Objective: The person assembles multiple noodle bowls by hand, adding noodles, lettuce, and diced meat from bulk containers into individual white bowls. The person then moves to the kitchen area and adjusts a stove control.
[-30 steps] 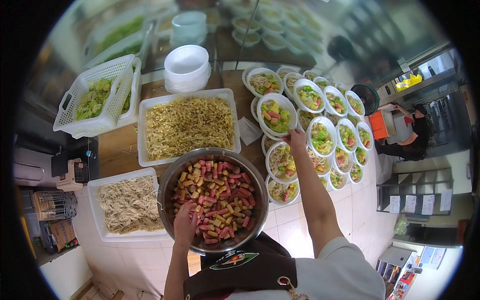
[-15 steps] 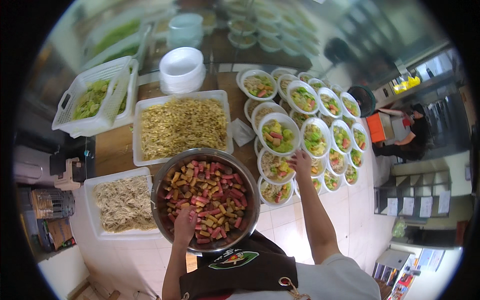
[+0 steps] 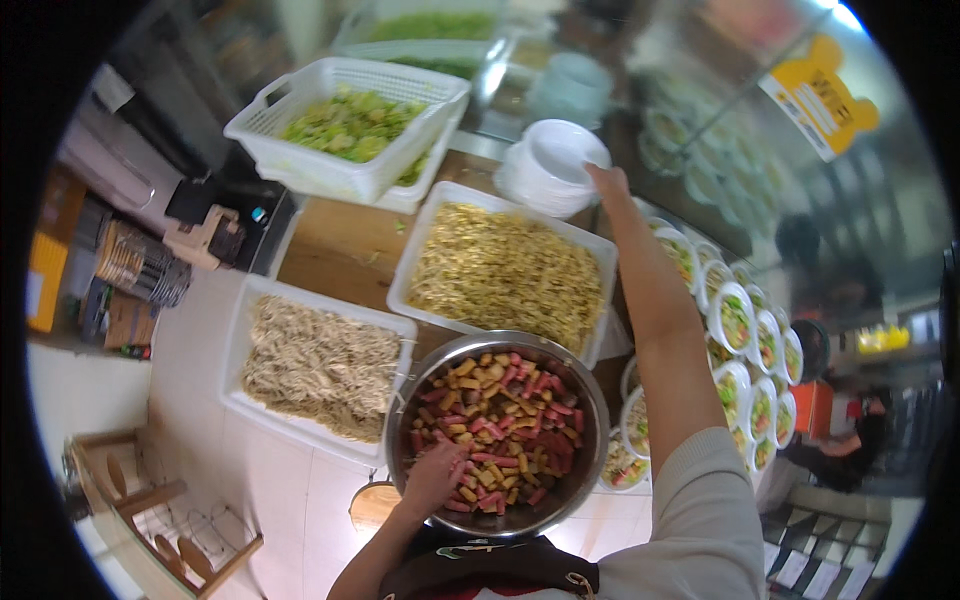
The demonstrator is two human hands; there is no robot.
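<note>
My right hand (image 3: 607, 182) reaches to the back and grips the rim of the white bowls (image 3: 558, 165), which are nested in a stack; most of its fingers are hidden. My left hand (image 3: 438, 478) is down in a large steel basin (image 3: 597, 440), fingers curled among short pink and tan sausage-like pieces (image 3: 495, 425). What those fingers hold is hidden. Behind the basin stands a white tray of yellowish bean sprouts (image 3: 505, 275). To its left lies a second white tray with pale shreds (image 3: 315, 365).
A white basket (image 3: 345, 180) of chopped greens stands back left on the wooden table (image 3: 335, 245). Filled white bowls (image 3: 733, 318) are stacked in rows at the right, partly behind my right arm. Glass rises behind the table. Another person (image 3: 845, 450) is at the far right.
My right hand has left the filled bowls and reached to the stack of white bowls. My left hand stays in the basin. The view has turned left, so everything appears further right.
</note>
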